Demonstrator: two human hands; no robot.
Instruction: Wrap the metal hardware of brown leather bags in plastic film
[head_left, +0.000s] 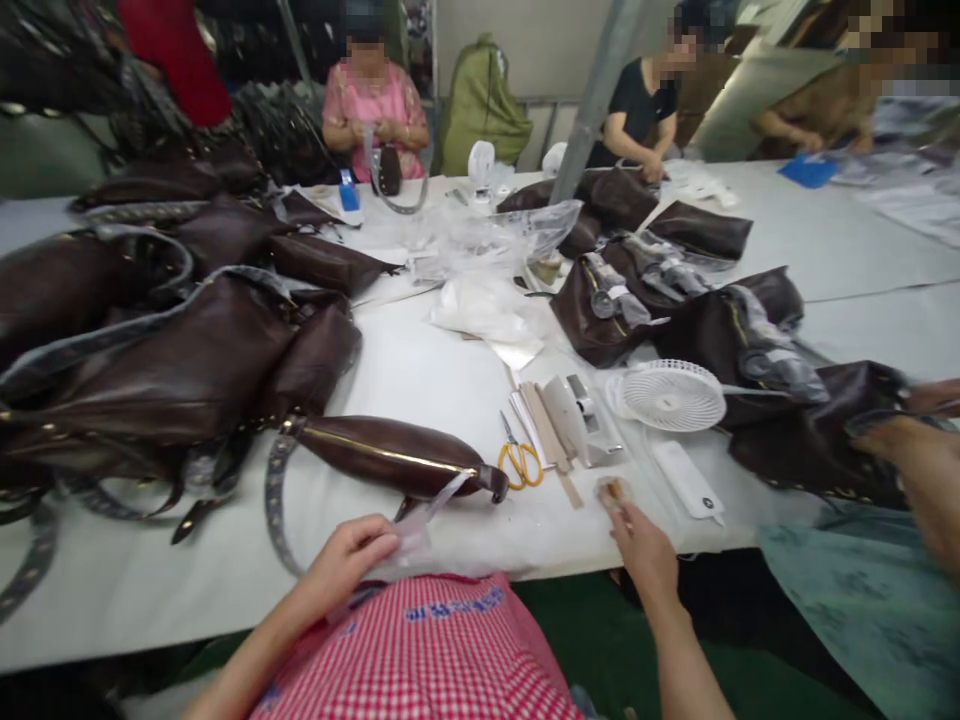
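Head view: right hand (pixel 646 550) holds blurred item (pixel 613 491).

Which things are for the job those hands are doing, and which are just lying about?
Seemingly for the job:
- clear plastic in the left hand
- small item in the right hand
- nearby brown gold-zipped bag

Probably just lying about:
- yellow-handled scissors
- white fan

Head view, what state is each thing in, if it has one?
Left hand: closed on clear plastic
Right hand: closed on a small item
Front bag: lying down, zipper looks closed
Scissors: lying flat, look closed
Fan: face up, running or not unclear
Green sack: upright
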